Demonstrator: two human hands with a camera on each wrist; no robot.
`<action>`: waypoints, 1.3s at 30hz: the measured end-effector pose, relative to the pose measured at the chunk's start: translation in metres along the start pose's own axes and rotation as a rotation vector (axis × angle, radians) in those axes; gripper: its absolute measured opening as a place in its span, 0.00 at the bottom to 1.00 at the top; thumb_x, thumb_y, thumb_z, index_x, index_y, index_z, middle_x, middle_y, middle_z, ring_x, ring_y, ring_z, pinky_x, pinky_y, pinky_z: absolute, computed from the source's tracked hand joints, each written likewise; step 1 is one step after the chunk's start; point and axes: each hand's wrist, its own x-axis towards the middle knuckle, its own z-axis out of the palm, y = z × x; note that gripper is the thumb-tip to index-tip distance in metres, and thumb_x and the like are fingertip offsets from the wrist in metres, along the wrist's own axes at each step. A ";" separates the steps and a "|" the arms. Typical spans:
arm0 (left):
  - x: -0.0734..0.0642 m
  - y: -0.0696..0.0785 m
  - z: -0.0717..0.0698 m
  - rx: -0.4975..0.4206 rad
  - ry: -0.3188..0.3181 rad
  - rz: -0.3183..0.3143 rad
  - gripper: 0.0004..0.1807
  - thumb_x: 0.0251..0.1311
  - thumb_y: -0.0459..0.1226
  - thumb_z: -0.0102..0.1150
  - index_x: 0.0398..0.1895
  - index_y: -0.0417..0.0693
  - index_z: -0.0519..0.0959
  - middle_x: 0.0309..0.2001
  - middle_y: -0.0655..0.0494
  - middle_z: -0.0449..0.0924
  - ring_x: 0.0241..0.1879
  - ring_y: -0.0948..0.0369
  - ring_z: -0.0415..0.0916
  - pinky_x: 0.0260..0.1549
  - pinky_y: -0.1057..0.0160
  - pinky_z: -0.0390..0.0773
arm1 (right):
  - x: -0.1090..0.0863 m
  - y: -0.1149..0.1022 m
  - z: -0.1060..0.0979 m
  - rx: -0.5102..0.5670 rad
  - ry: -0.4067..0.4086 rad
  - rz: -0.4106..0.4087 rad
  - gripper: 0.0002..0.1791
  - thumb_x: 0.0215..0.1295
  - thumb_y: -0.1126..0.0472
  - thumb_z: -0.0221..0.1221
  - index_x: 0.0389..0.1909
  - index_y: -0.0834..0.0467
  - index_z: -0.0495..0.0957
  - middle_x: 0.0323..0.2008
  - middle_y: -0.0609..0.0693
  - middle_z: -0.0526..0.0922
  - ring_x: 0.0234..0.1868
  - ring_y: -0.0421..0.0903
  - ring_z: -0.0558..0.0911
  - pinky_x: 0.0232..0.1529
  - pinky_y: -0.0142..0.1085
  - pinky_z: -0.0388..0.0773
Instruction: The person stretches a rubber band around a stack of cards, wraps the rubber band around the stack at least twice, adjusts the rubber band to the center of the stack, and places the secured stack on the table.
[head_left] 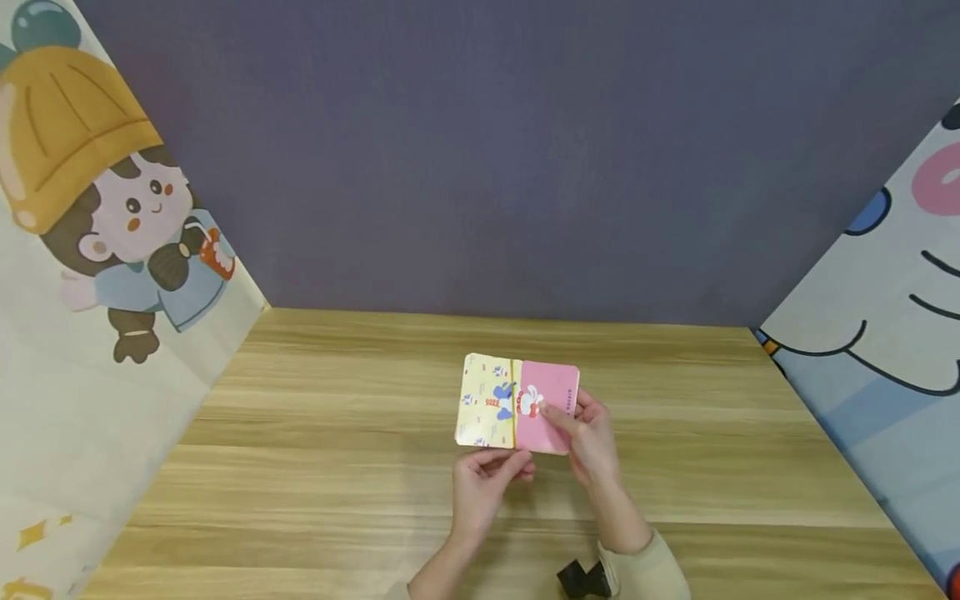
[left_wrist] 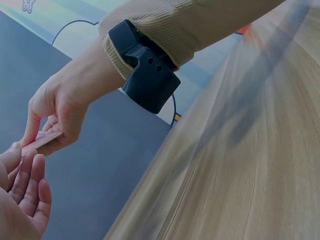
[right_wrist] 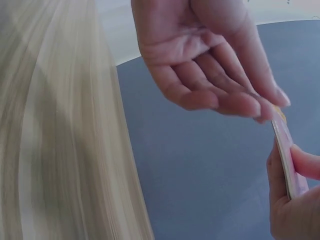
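Note:
A small notebook (head_left: 542, 383), half pink with a white rabbit figure and half pale yellow with blue figures, is held up at a tilt over the table. A thin yellow band (head_left: 513, 425) runs across its middle where the two colours meet. My right hand (head_left: 596, 442) grips the pink end, thumb on top and fingers behind. At the lower edge, my left hand (head_left: 480, 487) pinches with thumb and fingertips where the band comes round. In the right wrist view the notebook (right_wrist: 286, 155) shows edge-on, the left hand's fingertips (right_wrist: 265, 107) right at its corner.
A wood-grain table (head_left: 300, 467) lies below, with a plain dark blue-grey panel (head_left: 480, 167) behind it. Cartoon-printed panels stand at the left (head_left: 60, 358) and right (head_left: 900, 333). A black wrist mount (head_left: 577, 579) sits at the right sleeve.

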 end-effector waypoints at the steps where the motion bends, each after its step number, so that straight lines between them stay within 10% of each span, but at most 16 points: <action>1: 0.000 -0.008 -0.003 0.005 -0.014 0.040 0.09 0.52 0.28 0.58 0.33 0.27 0.77 0.26 0.39 0.80 0.23 0.54 0.79 0.26 0.59 0.80 | 0.000 0.000 -0.001 -0.001 0.005 -0.004 0.22 0.50 0.80 0.52 0.49 0.74 0.65 0.25 0.48 0.82 0.27 0.43 0.81 0.29 0.34 0.80; 5: -0.001 -0.013 -0.009 0.038 -0.027 0.088 0.08 0.50 0.27 0.60 0.33 0.29 0.78 0.27 0.43 0.81 0.23 0.58 0.80 0.24 0.62 0.80 | 0.001 -0.002 -0.002 -0.003 0.020 -0.010 0.21 0.50 0.80 0.53 0.48 0.73 0.66 0.26 0.48 0.82 0.27 0.43 0.81 0.29 0.34 0.80; 15: 0.004 0.037 -0.019 0.124 0.067 -0.232 0.13 0.45 0.27 0.63 0.33 0.26 0.75 0.30 0.37 0.79 0.25 0.53 0.79 0.31 0.57 0.80 | -0.003 -0.005 -0.007 -0.014 0.018 0.004 0.23 0.50 0.80 0.53 0.50 0.75 0.63 0.26 0.48 0.81 0.28 0.43 0.81 0.31 0.36 0.80; 29: 0.013 0.046 -0.050 0.239 0.023 -0.156 0.08 0.45 0.22 0.60 0.32 0.28 0.76 0.29 0.37 0.78 0.24 0.60 0.77 0.28 0.60 0.80 | -0.002 -0.007 -0.016 -0.027 0.018 -0.001 0.21 0.50 0.80 0.52 0.49 0.73 0.65 0.27 0.48 0.82 0.29 0.43 0.81 0.32 0.36 0.80; 39: 0.038 0.088 -0.057 0.415 -0.089 -0.056 0.06 0.50 0.20 0.54 0.33 0.26 0.76 0.28 0.34 0.77 0.26 0.44 0.75 0.25 0.64 0.80 | -0.004 -0.003 -0.023 -0.037 0.001 -0.014 0.18 0.49 0.80 0.52 0.43 0.65 0.69 0.27 0.48 0.82 0.28 0.44 0.81 0.31 0.37 0.80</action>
